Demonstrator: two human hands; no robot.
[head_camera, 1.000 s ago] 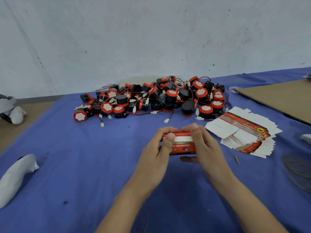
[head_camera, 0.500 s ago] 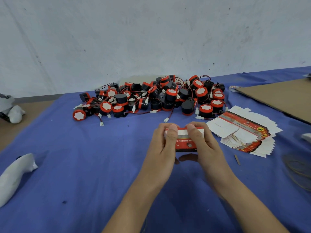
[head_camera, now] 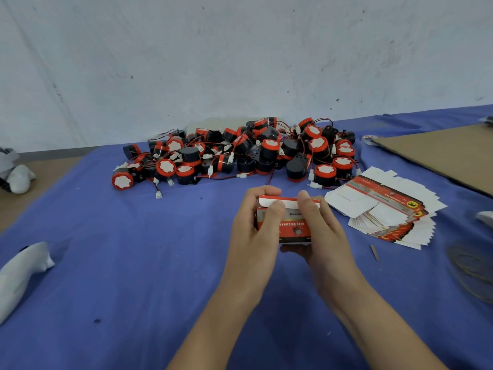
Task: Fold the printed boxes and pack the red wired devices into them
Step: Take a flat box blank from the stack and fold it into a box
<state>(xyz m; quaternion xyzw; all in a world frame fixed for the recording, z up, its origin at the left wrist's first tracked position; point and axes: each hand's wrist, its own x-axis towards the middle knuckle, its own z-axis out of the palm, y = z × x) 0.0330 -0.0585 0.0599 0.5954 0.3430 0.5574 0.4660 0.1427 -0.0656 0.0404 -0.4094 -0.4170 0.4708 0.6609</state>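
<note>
1. Box [head_camera: 289, 222]: you are gripping it closed-fisted in left hand [head_camera: 253, 231] and right hand [head_camera: 324, 231] above the worktop [head_camera: 133, 263], top flap not yet tucked.
2. Devices [head_camera: 240, 153] are lying unpacked in a heap beyond; flat boxes [head_camera: 386, 209] are waiting stacked at right.

Bare blue cloth [head_camera: 128, 263] open at left/front, device pile [head_camera: 240, 153] blocks behind, flat box stack [head_camera: 386, 209] at right

Device pile [head_camera: 240, 153] behind held box [head_camera: 290, 225]; flat box stack [head_camera: 386, 212] right of it; all on cloth [head_camera: 133, 263].
</note>
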